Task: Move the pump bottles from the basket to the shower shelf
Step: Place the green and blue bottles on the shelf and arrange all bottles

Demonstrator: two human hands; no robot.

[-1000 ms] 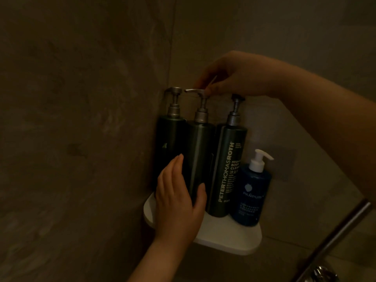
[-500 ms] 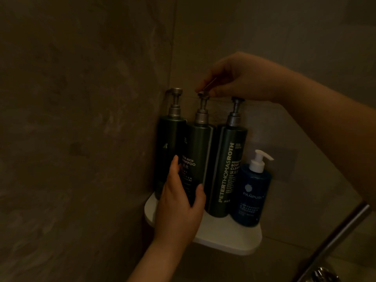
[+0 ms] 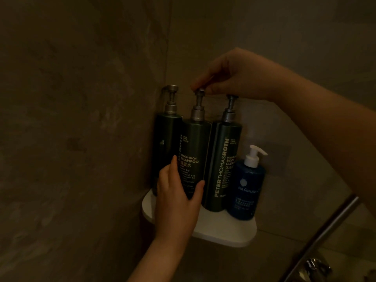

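Three tall dark green pump bottles stand upright on the white corner shower shelf (image 3: pixel 227 231): one in the corner (image 3: pixel 165 139), a shampoo bottle (image 3: pixel 195 151) in the middle, a body cleanser bottle (image 3: pixel 222 159) to its right. A shorter blue bottle (image 3: pixel 247 190) with a white pump stands at the right end. My left hand (image 3: pixel 177 196) holds the lower body of the shampoo bottle, thumb on its right side. My right hand (image 3: pixel 234 76) pinches that bottle's pump head from above. The basket is out of view.
Dim brown tiled walls meet in the corner behind the shelf. A metal rail (image 3: pixel 323 235) runs diagonally at the lower right, with a chrome fitting (image 3: pixel 313 267) at its base.
The shampoo bottle's pump nozzle, which pointed left, has been turned away under my right hand's fingers. Its label now faces me. My left hand shifted slightly round the bottle.
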